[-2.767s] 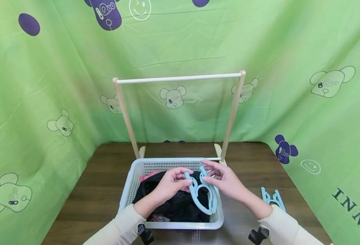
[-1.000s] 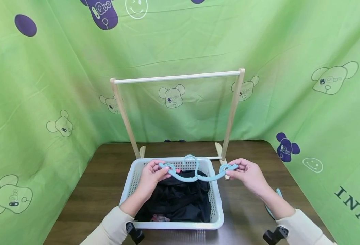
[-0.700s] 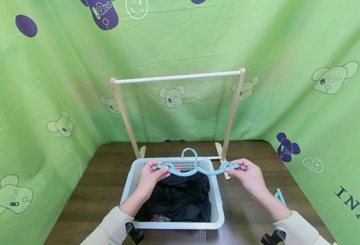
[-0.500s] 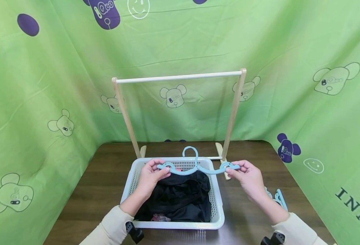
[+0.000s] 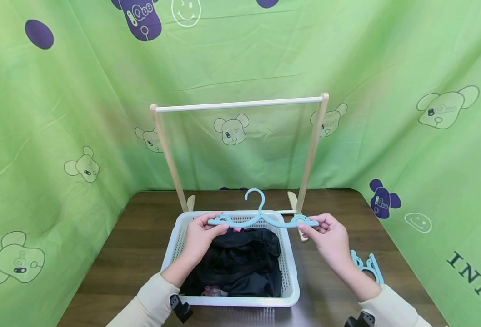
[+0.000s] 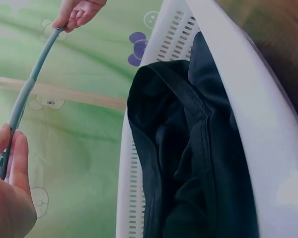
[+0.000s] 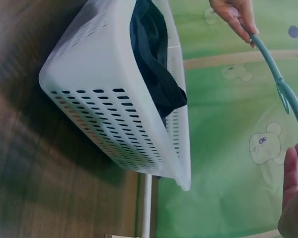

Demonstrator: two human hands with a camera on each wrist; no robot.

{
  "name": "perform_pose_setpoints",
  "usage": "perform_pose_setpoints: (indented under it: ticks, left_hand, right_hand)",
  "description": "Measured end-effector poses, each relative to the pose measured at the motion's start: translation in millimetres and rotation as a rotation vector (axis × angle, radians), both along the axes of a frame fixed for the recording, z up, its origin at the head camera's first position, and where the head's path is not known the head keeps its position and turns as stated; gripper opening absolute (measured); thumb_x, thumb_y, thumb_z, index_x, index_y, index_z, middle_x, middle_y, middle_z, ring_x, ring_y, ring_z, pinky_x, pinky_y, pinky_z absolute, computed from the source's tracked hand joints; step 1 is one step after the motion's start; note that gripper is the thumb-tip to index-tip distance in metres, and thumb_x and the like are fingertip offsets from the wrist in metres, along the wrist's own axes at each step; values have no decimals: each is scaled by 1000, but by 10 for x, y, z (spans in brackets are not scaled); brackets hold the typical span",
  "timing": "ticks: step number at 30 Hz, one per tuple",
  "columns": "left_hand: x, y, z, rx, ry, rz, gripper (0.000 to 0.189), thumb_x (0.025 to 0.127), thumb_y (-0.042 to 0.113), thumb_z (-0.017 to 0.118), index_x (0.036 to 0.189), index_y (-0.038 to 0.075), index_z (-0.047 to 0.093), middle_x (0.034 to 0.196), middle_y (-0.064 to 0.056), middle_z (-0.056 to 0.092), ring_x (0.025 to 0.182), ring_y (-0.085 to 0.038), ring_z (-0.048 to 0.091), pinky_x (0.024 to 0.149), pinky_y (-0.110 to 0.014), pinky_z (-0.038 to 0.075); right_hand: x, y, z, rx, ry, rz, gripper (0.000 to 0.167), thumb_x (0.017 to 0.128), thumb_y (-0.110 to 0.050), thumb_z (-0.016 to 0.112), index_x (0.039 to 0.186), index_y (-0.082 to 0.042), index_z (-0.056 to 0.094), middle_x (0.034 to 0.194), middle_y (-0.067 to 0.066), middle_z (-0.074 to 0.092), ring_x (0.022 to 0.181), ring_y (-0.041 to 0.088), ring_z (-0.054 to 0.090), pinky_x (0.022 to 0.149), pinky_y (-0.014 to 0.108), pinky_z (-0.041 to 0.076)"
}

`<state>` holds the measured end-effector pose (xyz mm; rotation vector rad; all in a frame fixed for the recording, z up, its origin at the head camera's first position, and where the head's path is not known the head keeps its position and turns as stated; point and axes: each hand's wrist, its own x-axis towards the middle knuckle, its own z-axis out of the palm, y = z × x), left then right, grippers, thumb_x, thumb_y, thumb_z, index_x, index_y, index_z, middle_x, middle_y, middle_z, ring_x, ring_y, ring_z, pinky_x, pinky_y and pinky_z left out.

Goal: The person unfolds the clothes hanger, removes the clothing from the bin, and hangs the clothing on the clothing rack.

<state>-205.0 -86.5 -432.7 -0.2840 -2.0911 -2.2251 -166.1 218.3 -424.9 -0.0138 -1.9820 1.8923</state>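
Observation:
A light blue folding hanger [image 5: 246, 223] is spread out flat above the white basket [image 5: 295, 272], its hook pointing up. My left hand [image 5: 200, 236] pinches one end of it between thumb and fingers. At the other end, my right hand [image 5: 329, 235] pinches the tip the same way. In the left wrist view the hanger [image 6: 27, 91] runs between both hands, clear of the clothes. Black clothing [image 5: 240, 263] fills most of the basket below, with bits of pink cloth [image 5: 213, 290] showing at its edges.
Behind the basket stands a rack with a white top bar [image 5: 240, 105] and wooden posts. A second blue hanger, folded [image 5: 367, 265], lies on the brown table [image 5: 117, 268] beside my right forearm. Green printed cloth [image 5: 232, 54] surrounds the table.
The hanger was folded, with both hands close together; its arms are now spread and my hands are apart. Lately its hook has tipped upright and the hanger has risen slightly.

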Motion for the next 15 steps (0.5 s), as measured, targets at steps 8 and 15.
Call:
perform_pose_setpoints:
  ticks: [8, 15]
  left_hand:
    - [58, 71, -11, 122, -58, -40, 31, 79, -16, 71, 106, -16, 55, 94, -19, 64, 70, -14, 70, 69, -31, 57]
    - [55, 70, -18, 132, -48, -50, 31, 78, -17, 70, 105, -17, 54, 86, -8, 63, 71, -14, 69, 68, -32, 58]
  right_hand:
    - [54, -70, -24, 127, -7, -9, 30, 78, 3, 79, 94, 9, 54, 74, 0, 69, 60, 8, 66, 57, 27, 56]
    - [76, -103, -32, 147, -1, -14, 29, 79, 3, 78, 93, 9, 53, 74, 8, 69, 60, 7, 66, 58, 28, 57]
